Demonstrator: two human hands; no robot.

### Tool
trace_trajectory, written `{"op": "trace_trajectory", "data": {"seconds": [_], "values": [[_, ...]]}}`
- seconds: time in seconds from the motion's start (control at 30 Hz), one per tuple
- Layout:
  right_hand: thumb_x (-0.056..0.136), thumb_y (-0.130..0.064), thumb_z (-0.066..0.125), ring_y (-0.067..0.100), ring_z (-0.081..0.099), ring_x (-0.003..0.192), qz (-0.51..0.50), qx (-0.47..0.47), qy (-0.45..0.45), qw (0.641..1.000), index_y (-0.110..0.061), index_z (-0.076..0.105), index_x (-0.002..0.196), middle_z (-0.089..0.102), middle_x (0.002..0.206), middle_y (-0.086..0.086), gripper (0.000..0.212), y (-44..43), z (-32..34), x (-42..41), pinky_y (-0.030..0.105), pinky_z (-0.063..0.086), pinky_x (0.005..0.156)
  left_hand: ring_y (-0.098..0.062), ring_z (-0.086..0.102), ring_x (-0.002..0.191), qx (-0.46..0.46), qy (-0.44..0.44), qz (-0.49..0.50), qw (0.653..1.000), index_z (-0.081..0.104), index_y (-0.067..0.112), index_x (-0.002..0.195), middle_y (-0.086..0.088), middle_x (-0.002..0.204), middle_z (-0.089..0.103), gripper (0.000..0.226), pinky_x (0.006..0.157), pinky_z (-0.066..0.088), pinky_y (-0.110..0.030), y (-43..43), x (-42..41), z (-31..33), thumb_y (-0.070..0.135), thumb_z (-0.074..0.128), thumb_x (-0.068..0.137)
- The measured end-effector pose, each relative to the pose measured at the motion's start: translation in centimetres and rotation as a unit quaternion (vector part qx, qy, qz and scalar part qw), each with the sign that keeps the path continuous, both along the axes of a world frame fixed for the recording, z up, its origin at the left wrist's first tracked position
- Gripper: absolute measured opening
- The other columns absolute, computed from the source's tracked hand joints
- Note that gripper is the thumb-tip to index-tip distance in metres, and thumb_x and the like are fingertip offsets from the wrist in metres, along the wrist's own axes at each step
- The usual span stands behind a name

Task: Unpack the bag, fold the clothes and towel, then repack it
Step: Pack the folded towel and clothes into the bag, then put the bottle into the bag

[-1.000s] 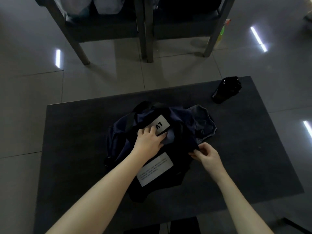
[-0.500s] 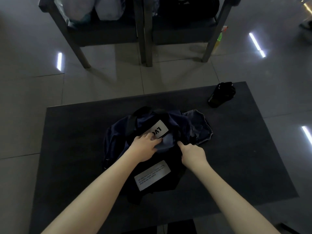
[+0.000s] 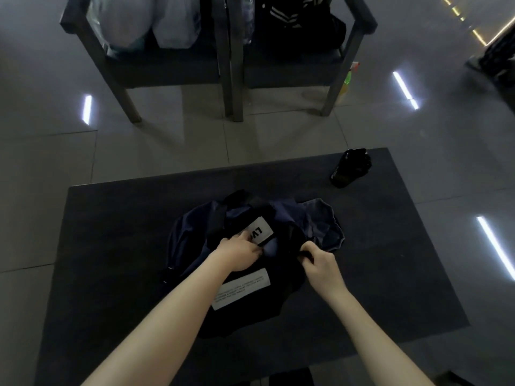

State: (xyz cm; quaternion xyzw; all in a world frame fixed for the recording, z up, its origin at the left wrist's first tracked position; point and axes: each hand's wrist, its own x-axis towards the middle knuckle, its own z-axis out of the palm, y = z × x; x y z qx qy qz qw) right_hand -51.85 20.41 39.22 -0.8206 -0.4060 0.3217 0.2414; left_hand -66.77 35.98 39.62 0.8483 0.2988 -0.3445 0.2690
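Note:
A dark navy bag [image 3: 192,240] with two white labels lies in the middle of the dark table [image 3: 111,246]. A faded blue cloth [image 3: 324,227] pokes out at its right end. My left hand [image 3: 239,253] lies on top of the bag just below the upper white label, fingers bent into the fabric at the opening. My right hand [image 3: 319,260] pinches the black edge of the bag at its right side. What is inside the bag is hidden.
A black bottle [image 3: 349,168] lies near the table's far right corner. Two dark chairs [image 3: 223,59] stand on the tiled floor beyond the table, holding pale bags and dark clothing. A green bottle [image 3: 347,79] stands by the right chair leg.
My right hand went left to the bag's middle, then came back right and took hold of its black edge. My left hand stayed on the bag by the label.

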Motion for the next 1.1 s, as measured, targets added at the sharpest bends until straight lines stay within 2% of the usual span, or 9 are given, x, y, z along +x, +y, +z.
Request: {"op": "trace_trajectory", "data": {"seconds": [0.07, 0.17, 0.37, 0.53, 0.63, 0.7, 0.8, 0.9, 1.1], "values": [[0.093, -0.014, 0.054, 0.010, 0.056, 0.060, -0.004, -0.020, -0.018, 1.000, -0.019, 0.059, 0.092, 0.060, 0.070, -0.003, 0.007, -0.1, 0.3, -0.1, 0.025, 0.040, 0.054, -0.029, 0.019, 0.142, -0.044, -0.003, 0.037, 0.998, 0.040, 0.030, 0.144, -0.005, 0.158, 0.014, 0.055, 0.113, 0.019, -0.045, 0.3, -0.3, 0.5, 0.055, 0.020, 0.099], [0.094, -0.020, 0.053, 0.018, 0.061, 0.073, -0.009, -0.061, -0.034, 0.998, -0.020, 0.062, 0.103, 0.065, 0.082, 0.000, 0.013, 0.4, 0.8, 0.0, 0.032, 0.047, 0.063, -0.026, 0.012, 0.145, -0.053, 0.001, 0.013, 0.998, 0.035, 0.033, 0.146, -0.004, 0.158, 0.012, 0.065, 0.116, 0.012, -0.044, -0.2, -1.2, 0.9, 0.067, 0.025, 0.092], [0.092, -0.023, 0.058, 0.014, 0.062, 0.099, -0.003, -0.063, 0.033, 0.997, -0.024, 0.061, 0.121, 0.067, 0.107, 0.000, 0.029, 0.6, 1.0, 1.7, 0.024, 0.049, 0.080, -0.031, 0.021, 0.140, 0.029, -0.033, 0.027, 0.999, 0.036, 0.025, 0.142, -0.009, 0.152, 0.021, 0.063, 0.113, 0.020, -0.043, -1.2, 0.2, 0.8, 0.058, 0.046, 0.090], [0.092, -0.017, 0.059, 0.007, 0.063, 0.084, -0.010, -0.023, 0.078, 0.997, -0.019, 0.060, 0.121, 0.068, 0.093, -0.005, 0.030, 0.5, 1.0, 4.8, 0.022, 0.052, 0.073, -0.019, 0.034, 0.132, 0.091, -0.125, 0.081, 0.985, 0.045, 0.023, 0.136, 0.002, 0.139, 0.038, 0.048, 0.108, 0.027, -0.035, -2.5, 2.6, 0.8, 0.046, 0.046, 0.095], [0.091, -0.014, 0.058, 0.009, 0.060, 0.072, -0.036, 0.033, 0.017, 0.999, -0.014, 0.064, 0.111, 0.065, 0.084, -0.005, 0.021, 1.2, 1.4, 8.2, 0.020, 0.046, 0.061, -0.016, 0.040, 0.126, 0.119, -0.143, 0.135, 0.973, 0.052, 0.019, 0.127, 0.003, 0.131, 0.043, 0.044, 0.105, 0.029, -0.033, -3.2, 4.6, 0.7, 0.047, 0.043, 0.096], [0.089, -0.013, 0.060, 0.013, 0.058, 0.078, -0.063, 0.043, -0.039, 0.996, -0.012, 0.062, 0.114, 0.064, 0.095, 0.002, 0.025, 2.2, 1.7, 11.5, 0.023, 0.044, 0.066, -0.016, 0.043, 0.121, 0.149, -0.140, 0.176, 0.963, 0.056, 0.017, 0.117, 0.003, 0.123, 0.047, 0.043, 0.102, 0.031, -0.033, -3.6, 6.1, 0.8, 0.050, 0.042, 0.095], [0.088, -0.018, 0.061, 0.025, 0.057, 0.098, -0.090, 0.015, -0.094, 0.991, -0.012, 0.049, 0.132, 0.052, 0.123, 0.011, 0.046, 4.4, 1.6, 17.0, 0.035, 0.046, 0.080, -0.017, 0.046, 0.115, 0.167, -0.127, 0.217, 0.953, 0.055, 0.017, 0.110, 0.003, 0.116, 0.050, 0.041, 0.097, 0.034, -0.033, -4.4, 7.8, 0.6, 0.052, 0.040, 0.095], [0.088, -0.023, 0.062, 0.034, 0.044, 0.122, -0.086, -0.044, -0.127, 0.987, -0.014, 0.033, 0.143, 0.034, 0.144, 0.012, 0.063, 6.7, 1.1, 21.8, 0.040, 0.043, 0.093, -0.016, 0.049, 0.111, 0.184, -0.118, 0.263, 0.940, 0.052, 0.018, 0.112, 0.005, 0.113, 0.051, 0.043, 0.097, 0.034, -0.033, -4.9, 9.0, 0.1, 0.055, 0.039, 0.094], [0.085, -0.028, 0.062, 0.037, 0.023, 0.137, -0.070, -0.165, -0.103, 0.978, -0.026, 0.013, 0.151, 0.005, 0.159, 0.001, 0.082, 11.0, -1.8, 27.7, 0.052, 0.033, 0.107, -0.018, 0.047, 0.116, 0.206, -0.090, 0.321, 0.920, 0.047, 0.019, 0.123, 0.004, 0.119, 0.050, 0.054, 0.100, 0.033, -0.035, -5.1, 10.8, -1.2, 0.062, 0.039, 0.091]]}}
